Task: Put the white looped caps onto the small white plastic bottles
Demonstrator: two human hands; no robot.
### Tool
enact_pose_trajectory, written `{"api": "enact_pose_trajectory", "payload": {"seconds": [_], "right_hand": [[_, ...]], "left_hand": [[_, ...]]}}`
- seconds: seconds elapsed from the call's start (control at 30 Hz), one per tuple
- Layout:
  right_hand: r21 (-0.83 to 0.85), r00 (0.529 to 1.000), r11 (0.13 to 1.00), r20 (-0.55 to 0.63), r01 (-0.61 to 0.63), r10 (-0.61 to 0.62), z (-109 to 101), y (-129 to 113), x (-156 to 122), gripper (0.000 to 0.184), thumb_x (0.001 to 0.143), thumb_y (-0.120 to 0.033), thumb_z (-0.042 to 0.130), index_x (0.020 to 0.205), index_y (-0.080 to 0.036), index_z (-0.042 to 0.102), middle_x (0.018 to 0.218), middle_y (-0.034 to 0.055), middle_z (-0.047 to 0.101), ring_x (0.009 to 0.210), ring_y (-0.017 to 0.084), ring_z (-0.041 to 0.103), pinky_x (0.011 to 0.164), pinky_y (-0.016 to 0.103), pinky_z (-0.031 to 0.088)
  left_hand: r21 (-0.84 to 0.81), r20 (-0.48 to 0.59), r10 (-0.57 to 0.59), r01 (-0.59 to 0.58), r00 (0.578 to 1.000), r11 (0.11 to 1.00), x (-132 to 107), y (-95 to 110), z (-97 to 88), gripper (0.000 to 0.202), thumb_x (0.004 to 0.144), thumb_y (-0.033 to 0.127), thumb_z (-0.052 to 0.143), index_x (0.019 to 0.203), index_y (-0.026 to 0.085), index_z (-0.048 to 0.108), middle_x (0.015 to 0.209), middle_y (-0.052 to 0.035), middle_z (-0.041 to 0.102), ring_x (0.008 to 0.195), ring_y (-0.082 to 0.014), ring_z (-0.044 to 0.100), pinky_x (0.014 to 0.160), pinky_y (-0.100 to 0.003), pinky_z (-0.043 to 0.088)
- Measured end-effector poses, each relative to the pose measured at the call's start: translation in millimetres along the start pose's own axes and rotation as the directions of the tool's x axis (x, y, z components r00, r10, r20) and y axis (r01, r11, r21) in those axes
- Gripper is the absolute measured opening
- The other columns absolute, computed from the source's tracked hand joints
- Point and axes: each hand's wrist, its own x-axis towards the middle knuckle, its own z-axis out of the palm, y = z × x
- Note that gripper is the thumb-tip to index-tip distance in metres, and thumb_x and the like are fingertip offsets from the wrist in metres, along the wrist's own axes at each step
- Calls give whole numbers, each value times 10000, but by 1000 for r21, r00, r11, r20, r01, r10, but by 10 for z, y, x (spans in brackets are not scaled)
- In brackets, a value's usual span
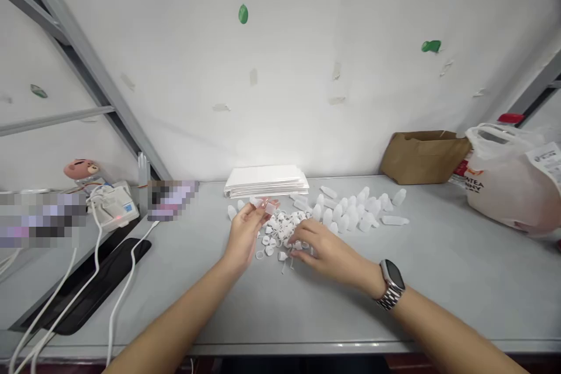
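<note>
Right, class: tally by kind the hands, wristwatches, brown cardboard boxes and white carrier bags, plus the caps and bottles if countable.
Hands: 2, left hand and right hand
Wristwatch: 1
Brown cardboard box: 1
White carrier bag: 1
Caps and bottles: too overlapped to count
Total counted: 5

My left hand [243, 232] pinches a small translucent bottle [270, 208] above the grey table [394, 286], while my right hand [322, 246] dips its curved fingers into the pile of white caps [281, 225]. More bottles [352, 217] crowd just to the right, and a white paper stack [265, 178] lies behind the caps.
</note>
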Motion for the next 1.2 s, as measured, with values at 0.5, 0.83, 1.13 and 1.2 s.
{"api": "enact_pose_trajectory", "payload": {"seconds": [0.5, 0.83, 1.13, 1.2], "right_hand": [[-503, 998, 863, -8, 47, -59, 287, 300, 115, 94, 796, -93, 508, 821, -149, 579, 821, 85, 556, 772, 207, 482, 659, 324, 426], [-226, 962, 973, -271, -45, -18, 233, 348, 124, 122, 840, -133, 467, 833, -163, 585, 856, 82, 520, 753, 175, 501, 635, 304, 453], [12, 857, 993, -504, -119, 109, -1, 292, 116, 126, 830, -250, 522, 746, -194, 598, 741, 31, 529, 658, 144, 519, 599, 288, 447], [100, 834, 983, -521, -153, 183, -58, 245, 120, 144, 808, -281, 553, 702, -197, 606, 713, 25, 535, 634, 142, 519, 584, 287, 446]], "left_hand": [[32, 19, -69, 68, 997, 997, -15, -32, 46, 350, 724, 407, 616, 944, 135, 626, 926, -88, 681, 948, -224, 600, 880, -347, 391], [93, 4, -63, 62, 998, 994, 7, -61, 16, 380, 707, 437, 614, 937, 136, 631, 902, -82, 674, 913, -213, 595, 827, -316, 404], [181, -23, -79, 82, 997, 980, 4, -68, 2, 384, 711, 466, 593, 929, 154, 642, 879, -57, 669, 840, -182, 590, 776, -286, 396], [186, -21, -86, 89, 996, 979, 1, -68, 1, 391, 713, 467, 588, 945, 157, 642, 872, -54, 669, 829, -178, 589, 763, -280, 397]]}}
